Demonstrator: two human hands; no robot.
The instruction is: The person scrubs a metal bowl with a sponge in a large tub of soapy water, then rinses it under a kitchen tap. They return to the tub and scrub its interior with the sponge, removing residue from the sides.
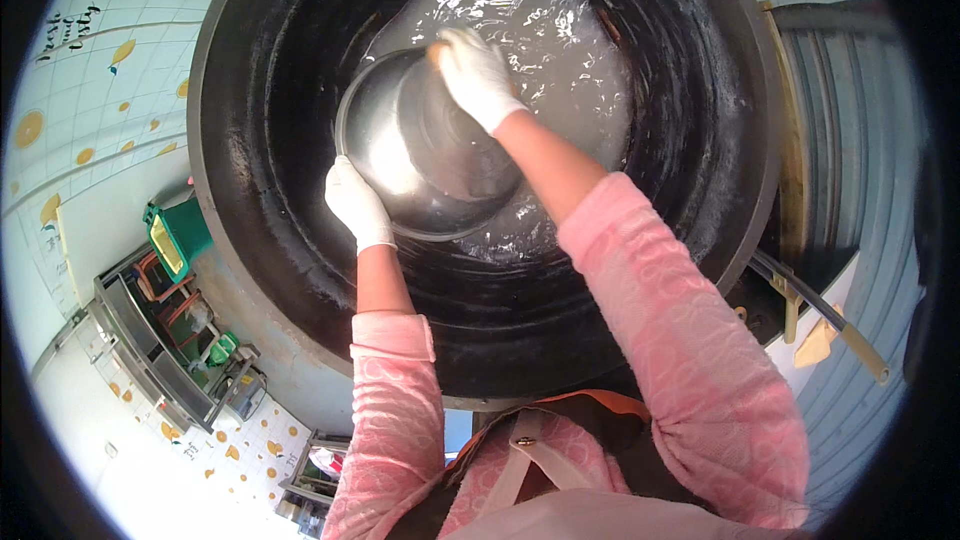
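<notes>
A large dark round vat [300,255] fills the middle of the head view, with cloudy water [585,90] at its bottom. Inside it, a shiny round metal basin [375,142] is tilted over the water. My left hand [358,202], in a white glove, grips the basin's rim at the lower left. My right hand [476,79], gloved in white too, is over the basin's upper right part, its fingers bent round something orange-brown [435,52], mostly hidden by the glove and blurred.
Left of the vat stand a green plastic container [187,236] and a metal shelf unit [150,345] with stored items. A long-handled tool [821,307] projects at the right, near corrugated panels [855,135]. The vat's thick rim [201,165] surrounds my working space.
</notes>
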